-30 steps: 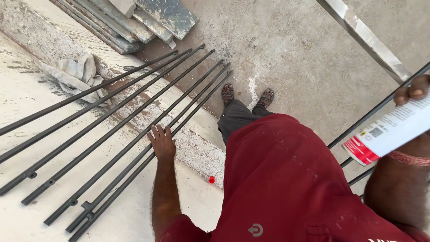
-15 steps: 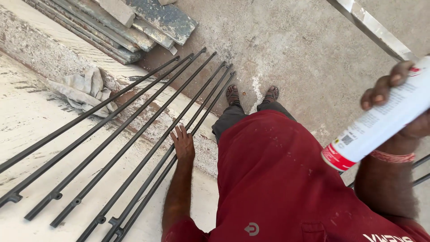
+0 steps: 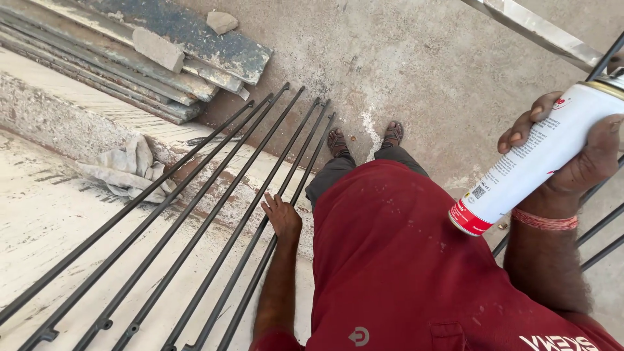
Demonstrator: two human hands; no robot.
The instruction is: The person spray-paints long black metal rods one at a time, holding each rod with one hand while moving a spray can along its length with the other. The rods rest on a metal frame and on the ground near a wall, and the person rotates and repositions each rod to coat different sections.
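- My right hand (image 3: 572, 162) sits at about three o'clock in the view, fingers and thumb wrapped tight around a white spray can (image 3: 533, 162) with a red base.
- The can is tilted, its red bottom end pointing down toward five o'clock and its top rising toward the upper right corner; printed text covers its side.
- A red thread band (image 3: 545, 221) circles my right wrist just below the can.
- My left hand (image 3: 283, 218) is near the centre, slightly toward seven o'clock, palm down with the fingers loosely spread, resting on the dark metal rods (image 3: 214, 214); it grips nothing.
- The rods lie side by side, running from seven o'clock up to about twelve o'clock, their upper ends over the concrete floor (image 3: 422, 78) and their lower lengths across a pale stone ledge (image 3: 45, 214).
- My hand touches the rods nearest my body.
- A crumpled grey rag (image 3: 123, 169) lies on the ledge at nine o'clock, just beside the outermost rod.
- A stack of stone slabs (image 3: 143, 52) lies at eleven o'clock, well apart from both hands.
- My red shirt (image 3: 403, 260) fills the lower middle, and my sandalled feet (image 3: 364, 140) stand on the floor at twelve o'clock.
- More dark bars (image 3: 601, 231) cross at four o'clock, behind my right forearm.
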